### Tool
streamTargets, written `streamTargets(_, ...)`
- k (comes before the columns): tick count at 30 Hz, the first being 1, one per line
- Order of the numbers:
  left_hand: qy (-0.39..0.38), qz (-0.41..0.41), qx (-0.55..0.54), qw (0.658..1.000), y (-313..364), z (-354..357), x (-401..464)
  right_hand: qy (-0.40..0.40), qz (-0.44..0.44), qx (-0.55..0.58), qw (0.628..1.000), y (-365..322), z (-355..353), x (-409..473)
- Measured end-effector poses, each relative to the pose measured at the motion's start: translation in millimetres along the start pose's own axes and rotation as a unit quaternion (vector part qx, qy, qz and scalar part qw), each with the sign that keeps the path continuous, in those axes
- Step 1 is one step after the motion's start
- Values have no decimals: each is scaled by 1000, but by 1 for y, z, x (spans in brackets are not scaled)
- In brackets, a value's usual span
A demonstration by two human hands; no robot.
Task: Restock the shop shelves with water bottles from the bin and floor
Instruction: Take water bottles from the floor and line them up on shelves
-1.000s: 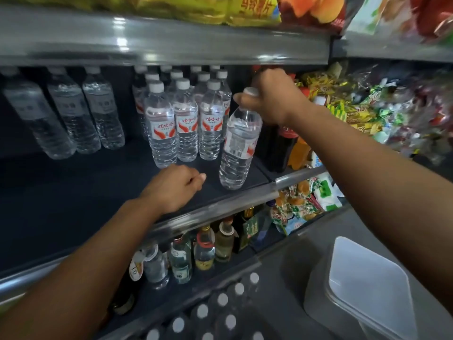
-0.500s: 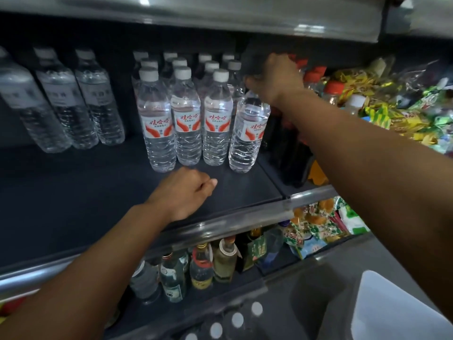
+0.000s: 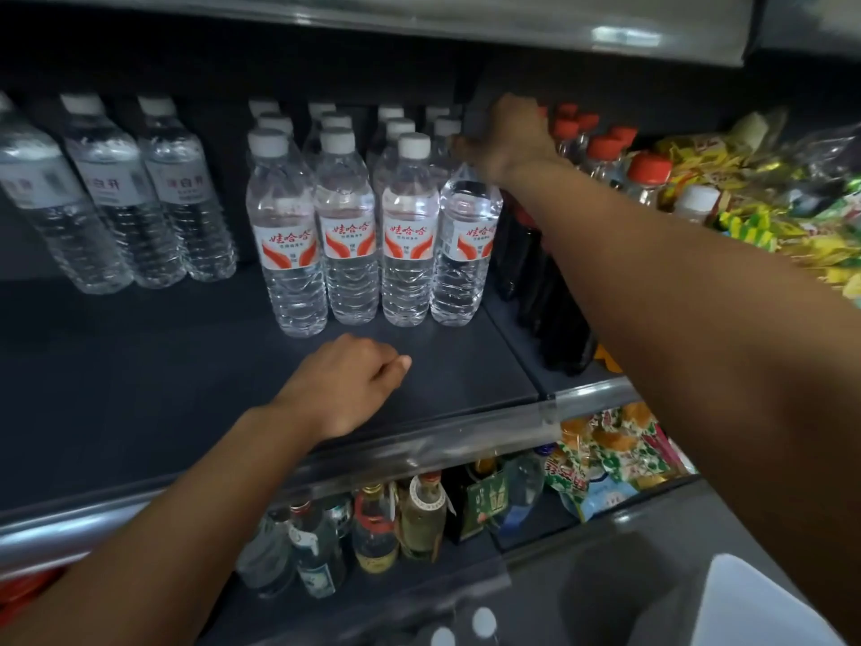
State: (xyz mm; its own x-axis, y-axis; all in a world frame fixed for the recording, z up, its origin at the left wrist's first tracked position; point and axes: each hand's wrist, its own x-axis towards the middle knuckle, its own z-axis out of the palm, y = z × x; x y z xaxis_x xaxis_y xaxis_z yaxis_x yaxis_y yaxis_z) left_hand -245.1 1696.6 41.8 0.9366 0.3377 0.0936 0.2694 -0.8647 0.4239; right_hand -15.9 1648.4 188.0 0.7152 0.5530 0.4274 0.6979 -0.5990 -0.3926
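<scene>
While my head tips down toward the dark shelf (image 3: 140,375), far left I've got three clear bottles with pale labels (image 3: 112,188) leaning back in a row, well apart from my hands. Next across, the red-and-white labelled water bottles (image 3: 347,240) stand upright in tidy files running to the back, white caps all lined up. In front of them my left hand (image 3: 345,384) rests on the bare shelf surface, forearm stretched in from the lower left, knuckles up, fingers curled under into a loose fist with the thumb tip poking out to the right, holding nothing. Just right of the front row, the newest water bottle (image 3: 463,254) stands upright on the shelf, touching its neighbour and sitting near the shelf's right edge. My right hand (image 3: 505,137) is clamped over its top, fingers wrapped down round the cap and neck so the cap is hidden, wrist bent, back of the hand toward me. My right arm runs long and straight from the lower right corner, crossing over the dark bottles (image 3: 554,319) beside the divider. Further right, red-capped bottles (image 3: 647,172) crowd together, then yellow snack packets (image 3: 755,216) piled at the edge. Below the shelf rail sit small glass liquor bottles (image 3: 372,529) and colourful packets (image 3: 605,463), with a white bin (image 3: 745,603) at the bottom right.
</scene>
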Motion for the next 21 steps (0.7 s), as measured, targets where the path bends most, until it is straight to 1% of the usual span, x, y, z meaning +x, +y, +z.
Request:
streamTargets(3,2,9,-1,1000,2,-1,-3,-5,13,27,1000,-1,0,4)
streamTargets(6,-1,14,-5,1000,3,-6,-7,-38,36,41,998,-2,-5,6)
streamTargets(8,2,17,-8,1000,4,-9,-10,-52,42,25,997,-4,-9,2)
streamTargets(10,9,22,-13,1000,5,-12,-15,-59,13,-1,998,-3,-9,0)
streamTargets(12,10,29,-16,999,9,-13,-19,-67,-20,-58,996,-5,-11,-7)
streamTargets(14,8,33,-13,999,13,-15,-23,-74,-27,-93,993,-7,-16,-13)
streamTargets(17,10,35,-15,999,17,-19,-26,-80,-19,-113,990,-8,-24,-23)
streamTargets(21,2,43,-23,999,28,-20,-39,-61,-20,-124,990,-3,-33,-60)
